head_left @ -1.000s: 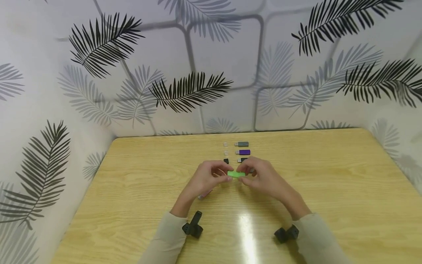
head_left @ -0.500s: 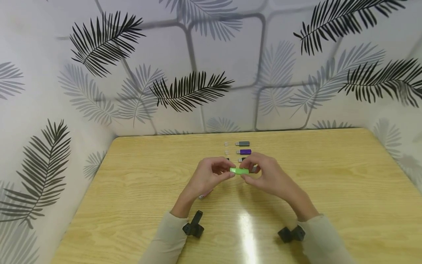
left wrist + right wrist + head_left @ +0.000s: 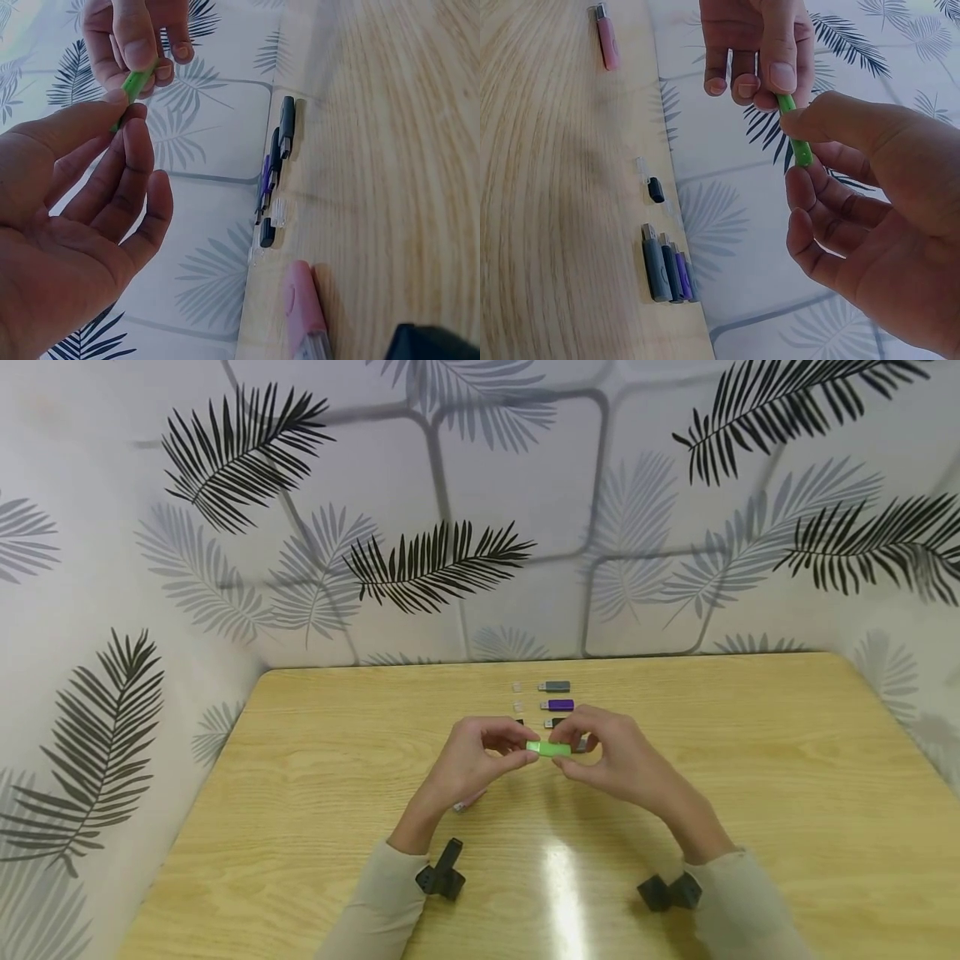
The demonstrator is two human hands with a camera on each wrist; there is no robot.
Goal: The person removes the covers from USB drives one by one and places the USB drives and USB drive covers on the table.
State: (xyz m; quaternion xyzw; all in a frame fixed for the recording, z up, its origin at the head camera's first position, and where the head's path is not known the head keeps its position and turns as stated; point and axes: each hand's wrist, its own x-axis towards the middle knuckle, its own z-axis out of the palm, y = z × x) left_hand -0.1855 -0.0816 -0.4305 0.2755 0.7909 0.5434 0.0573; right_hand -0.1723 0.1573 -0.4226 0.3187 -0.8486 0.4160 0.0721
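We observe the green USB stick (image 3: 550, 749) raised above the worktop (image 3: 300, 793), the fingers of the left hand (image 3: 471, 756) narrowed to a pinch on one end, those of the right hand (image 3: 618, 760) pinching the other. We note a pink stick (image 3: 303, 304) lying apart, and a grey stick (image 3: 557, 687), a purple stick (image 3: 559, 705) and small caps (image 3: 268, 232) beyond the hands.

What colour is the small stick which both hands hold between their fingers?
The small stick is bright green; the head view shows it best.
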